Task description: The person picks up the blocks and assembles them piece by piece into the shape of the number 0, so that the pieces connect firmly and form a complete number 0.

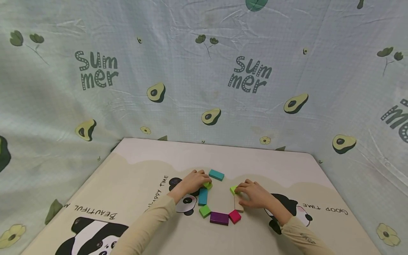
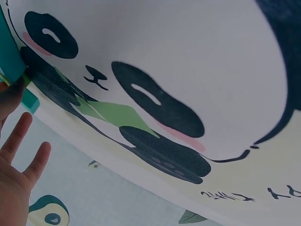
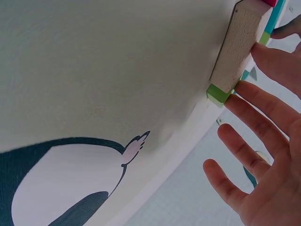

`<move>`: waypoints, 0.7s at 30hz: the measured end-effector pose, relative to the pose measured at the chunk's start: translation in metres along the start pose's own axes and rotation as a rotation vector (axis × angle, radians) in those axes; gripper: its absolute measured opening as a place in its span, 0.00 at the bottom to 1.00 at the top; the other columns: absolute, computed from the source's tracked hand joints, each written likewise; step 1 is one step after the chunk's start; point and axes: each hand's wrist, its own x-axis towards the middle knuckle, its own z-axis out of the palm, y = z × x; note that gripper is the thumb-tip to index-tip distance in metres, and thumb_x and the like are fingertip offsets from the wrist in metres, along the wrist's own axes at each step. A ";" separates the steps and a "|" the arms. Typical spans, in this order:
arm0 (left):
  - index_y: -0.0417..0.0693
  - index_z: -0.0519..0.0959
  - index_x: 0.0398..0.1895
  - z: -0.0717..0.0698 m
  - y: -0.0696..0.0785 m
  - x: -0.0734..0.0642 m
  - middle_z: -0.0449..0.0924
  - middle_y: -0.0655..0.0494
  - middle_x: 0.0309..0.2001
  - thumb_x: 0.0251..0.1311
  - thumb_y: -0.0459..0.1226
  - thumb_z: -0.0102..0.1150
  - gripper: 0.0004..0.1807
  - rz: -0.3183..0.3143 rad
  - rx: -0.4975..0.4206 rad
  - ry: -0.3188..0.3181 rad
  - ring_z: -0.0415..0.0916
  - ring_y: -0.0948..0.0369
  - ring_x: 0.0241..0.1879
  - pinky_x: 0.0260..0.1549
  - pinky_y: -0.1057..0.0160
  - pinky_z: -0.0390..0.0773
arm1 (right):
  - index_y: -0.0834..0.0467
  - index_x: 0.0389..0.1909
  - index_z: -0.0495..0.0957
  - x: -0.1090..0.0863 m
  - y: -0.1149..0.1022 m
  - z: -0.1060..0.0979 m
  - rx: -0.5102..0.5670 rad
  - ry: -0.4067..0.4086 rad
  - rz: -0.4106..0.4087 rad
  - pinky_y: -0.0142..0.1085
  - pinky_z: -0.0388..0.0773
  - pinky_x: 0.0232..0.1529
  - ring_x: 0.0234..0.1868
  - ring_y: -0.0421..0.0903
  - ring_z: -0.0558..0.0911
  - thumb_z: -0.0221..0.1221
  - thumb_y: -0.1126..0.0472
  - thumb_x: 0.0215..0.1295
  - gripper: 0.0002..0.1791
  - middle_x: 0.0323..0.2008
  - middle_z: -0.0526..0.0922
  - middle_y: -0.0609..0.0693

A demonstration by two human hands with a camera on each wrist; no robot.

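Note:
In the head view, my left hand (image 1: 195, 181) pinches a lime green block (image 1: 208, 185) above the end of an upright-running teal block (image 1: 203, 197). My right hand (image 1: 256, 195) lies beside a plain wooden block (image 1: 238, 204) and another green block (image 1: 233, 190). The right wrist view shows its thumb against the wooden block and fingertips right at the green block, the other fingers spread and fairly straight. The blocks form a partial ring with a green cube (image 1: 205, 211), a purple block (image 1: 219, 218), a red cube (image 1: 234, 216) and a teal block (image 1: 216, 175) at the far side.
The blocks lie on a beige table mat (image 1: 178, 159) printed with pandas and lettering. Behind and beside the table hangs a pale curtain (image 1: 178, 71) with avocado prints. A large printed panda (image 1: 95, 235) is at the front left.

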 end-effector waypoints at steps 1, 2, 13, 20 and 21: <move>0.54 0.79 0.43 0.000 0.000 0.000 0.81 0.62 0.43 0.54 0.36 0.57 0.13 0.001 -0.002 -0.001 0.71 0.62 0.38 0.33 0.64 0.70 | 0.53 0.45 0.78 0.000 0.000 0.000 -0.001 0.002 -0.001 0.43 0.69 0.38 0.43 0.45 0.71 0.60 0.51 0.52 0.19 0.44 0.79 0.48; 0.54 0.79 0.43 0.000 0.000 0.000 0.81 0.62 0.43 0.54 0.35 0.56 0.13 0.002 -0.001 -0.001 0.71 0.62 0.37 0.33 0.64 0.69 | 0.53 0.45 0.78 0.000 0.000 0.000 0.000 0.003 -0.001 0.43 0.69 0.38 0.43 0.45 0.71 0.60 0.51 0.52 0.18 0.44 0.79 0.48; 0.53 0.78 0.44 0.000 0.001 0.000 0.80 0.61 0.44 0.56 0.34 0.54 0.12 0.016 -0.018 0.008 0.70 0.61 0.37 0.33 0.63 0.70 | 0.53 0.45 0.77 -0.001 0.001 0.001 0.000 0.007 0.004 0.43 0.69 0.39 0.44 0.45 0.70 0.60 0.50 0.53 0.19 0.46 0.78 0.48; 0.53 0.78 0.44 0.002 0.001 0.001 0.80 0.61 0.43 0.56 0.34 0.54 0.12 0.017 -0.025 0.007 0.70 0.61 0.36 0.33 0.64 0.69 | 0.52 0.45 0.77 -0.001 0.002 0.001 -0.027 0.021 -0.013 0.41 0.68 0.38 0.44 0.45 0.69 0.60 0.50 0.53 0.18 0.46 0.78 0.47; 0.53 0.78 0.44 0.002 0.001 0.001 0.80 0.61 0.44 0.56 0.34 0.54 0.12 0.016 -0.024 0.006 0.70 0.61 0.36 0.33 0.64 0.69 | 0.52 0.45 0.77 -0.001 0.002 0.001 -0.032 0.024 -0.015 0.41 0.68 0.38 0.44 0.45 0.69 0.60 0.50 0.53 0.18 0.46 0.77 0.47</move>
